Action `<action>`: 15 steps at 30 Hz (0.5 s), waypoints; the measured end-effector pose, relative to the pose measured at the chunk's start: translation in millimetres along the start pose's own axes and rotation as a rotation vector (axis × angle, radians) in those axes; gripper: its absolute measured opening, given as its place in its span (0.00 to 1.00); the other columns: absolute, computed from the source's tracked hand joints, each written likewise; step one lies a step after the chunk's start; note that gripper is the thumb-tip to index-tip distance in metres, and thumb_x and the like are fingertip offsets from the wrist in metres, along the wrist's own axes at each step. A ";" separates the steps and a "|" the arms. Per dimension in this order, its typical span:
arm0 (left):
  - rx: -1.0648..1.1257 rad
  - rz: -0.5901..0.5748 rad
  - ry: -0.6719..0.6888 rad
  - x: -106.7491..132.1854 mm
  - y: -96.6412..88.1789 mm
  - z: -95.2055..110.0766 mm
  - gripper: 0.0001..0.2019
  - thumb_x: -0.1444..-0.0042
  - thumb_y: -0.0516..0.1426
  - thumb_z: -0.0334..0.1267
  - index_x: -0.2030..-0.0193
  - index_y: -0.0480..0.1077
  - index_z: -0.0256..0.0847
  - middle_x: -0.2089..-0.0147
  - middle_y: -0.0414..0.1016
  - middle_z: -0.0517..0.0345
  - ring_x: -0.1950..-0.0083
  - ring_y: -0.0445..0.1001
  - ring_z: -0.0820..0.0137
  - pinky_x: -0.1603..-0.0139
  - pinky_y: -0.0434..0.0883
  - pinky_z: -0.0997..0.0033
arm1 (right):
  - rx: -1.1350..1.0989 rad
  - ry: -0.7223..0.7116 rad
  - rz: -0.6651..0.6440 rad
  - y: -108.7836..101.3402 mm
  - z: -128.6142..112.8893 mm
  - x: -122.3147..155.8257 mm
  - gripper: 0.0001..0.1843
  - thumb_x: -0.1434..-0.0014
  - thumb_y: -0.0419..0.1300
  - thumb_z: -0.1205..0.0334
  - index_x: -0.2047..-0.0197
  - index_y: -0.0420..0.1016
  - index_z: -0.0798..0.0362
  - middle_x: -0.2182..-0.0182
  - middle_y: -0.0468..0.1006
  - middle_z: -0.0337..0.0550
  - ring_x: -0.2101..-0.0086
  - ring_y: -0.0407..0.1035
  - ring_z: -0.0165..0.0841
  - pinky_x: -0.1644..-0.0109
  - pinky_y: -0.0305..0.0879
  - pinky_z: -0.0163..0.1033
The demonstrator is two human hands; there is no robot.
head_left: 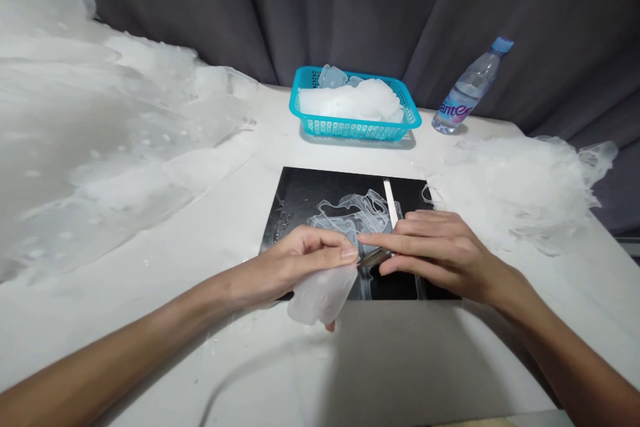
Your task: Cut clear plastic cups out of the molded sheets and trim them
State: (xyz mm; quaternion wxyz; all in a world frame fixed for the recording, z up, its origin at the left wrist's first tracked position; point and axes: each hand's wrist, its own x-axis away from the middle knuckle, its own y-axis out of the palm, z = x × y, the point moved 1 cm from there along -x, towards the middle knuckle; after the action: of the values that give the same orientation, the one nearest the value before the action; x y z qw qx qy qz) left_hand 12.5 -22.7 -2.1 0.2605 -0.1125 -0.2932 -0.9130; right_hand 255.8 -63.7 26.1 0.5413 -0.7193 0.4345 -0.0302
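My left hand (pixel 300 260) is closed round a translucent white plastic piece (pixel 323 293) over the near edge of a black cutting mat (pixel 295 197). My right hand (pixel 430 250) is closed on a thin knife-like tool (pixel 375 257) whose tip meets the held piece. More clear plastic trimmings (pixel 350 210) lie on the mat just beyond my fingers, beside a white strip (pixel 390 200).
A turquoise basket (pixel 355 127) holding white translucent pieces stands behind the mat. A water bottle (pixel 470 90) lies at the back right. Heaps of white plastic film (pixel 90 127) cover the left of the table, and another heap (pixel 515 187) lies on the right. Grey curtain behind.
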 end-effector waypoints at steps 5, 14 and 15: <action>0.002 -0.017 0.001 -0.8 -2.6 -0.3 0.13 0.33 0.62 0.46 0.64 0.77 0.38 0.74 0.73 0.62 0.82 0.71 0.75 0.82 0.67 0.79 | 0.016 -0.003 -0.016 0.1 -0.1 0.0 0.17 0.27 0.59 0.57 0.40 0.79 0.54 0.71 0.76 0.38 0.70 0.67 0.29 0.63 0.64 0.36; -0.204 0.077 0.135 -2.8 -5.6 3.1 0.13 0.36 0.65 0.43 0.66 0.82 0.36 0.73 0.71 0.61 0.74 0.65 0.81 0.76 0.63 0.87 | -0.007 -0.029 -0.021 2.1 0.2 0.4 0.17 0.28 0.61 0.59 0.43 0.80 0.60 0.71 0.75 0.39 0.69 0.66 0.29 0.62 0.63 0.35; -0.210 0.077 0.134 -2.9 -6.1 2.6 0.13 0.36 0.65 0.44 0.65 0.82 0.36 0.73 0.72 0.61 0.74 0.65 0.81 0.76 0.62 0.87 | -0.011 -0.024 -0.025 2.4 0.2 0.6 0.17 0.28 0.61 0.59 0.42 0.80 0.60 0.71 0.74 0.38 0.69 0.66 0.29 0.62 0.62 0.35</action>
State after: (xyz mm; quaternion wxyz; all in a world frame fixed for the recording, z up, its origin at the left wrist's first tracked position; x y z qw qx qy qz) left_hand 11.7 -15.8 -3.9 0.3010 -0.0892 -0.1736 -0.9334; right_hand 254.9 -64.0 23.9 0.5421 -0.7279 0.4191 -0.0259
